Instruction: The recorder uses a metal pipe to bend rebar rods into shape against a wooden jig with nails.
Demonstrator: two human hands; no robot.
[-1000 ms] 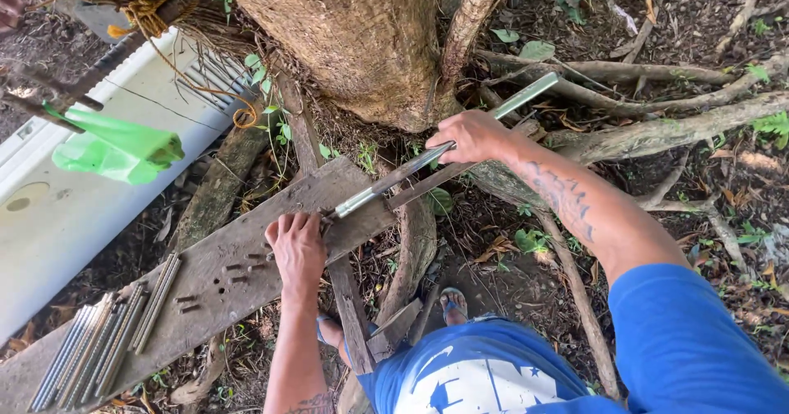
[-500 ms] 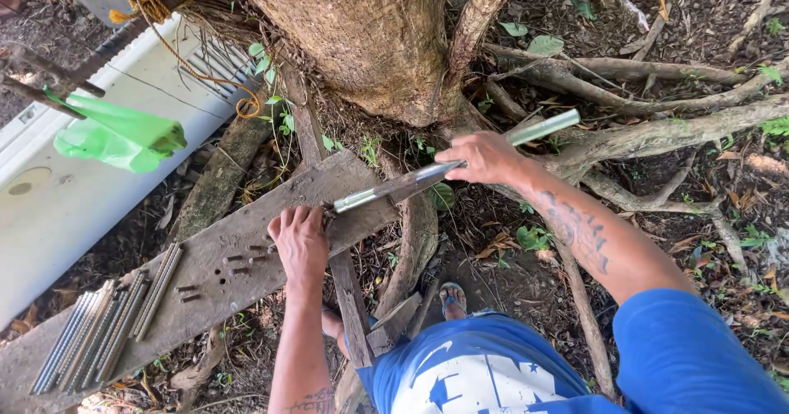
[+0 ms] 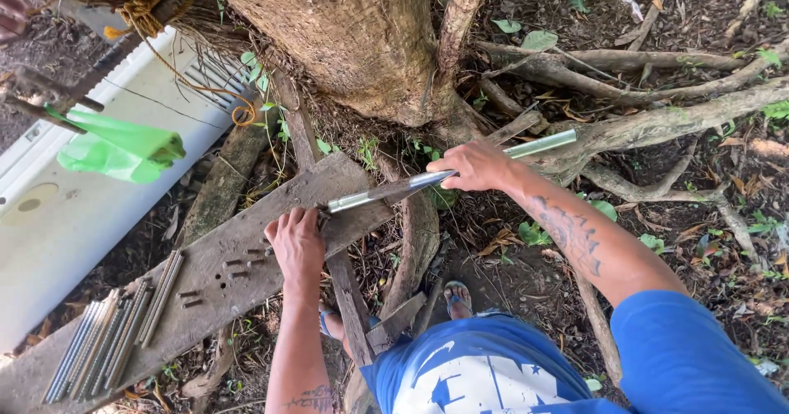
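Crouching at a tree's base, a person is gripping a knife [image 3: 386, 190] in the right hand [image 3: 477, 166], fingers wrapped around its handle, blade tip resting on a plank [image 3: 238, 241] beside the left hand [image 3: 297, 245], whose fingers are curling down over something unseen. Trimmed rods [image 3: 107, 340] are lying bundled at the plank's lower-left end, short stubs [image 3: 234, 266] mid-board; roots [image 3: 641, 126] are crowding the right side.
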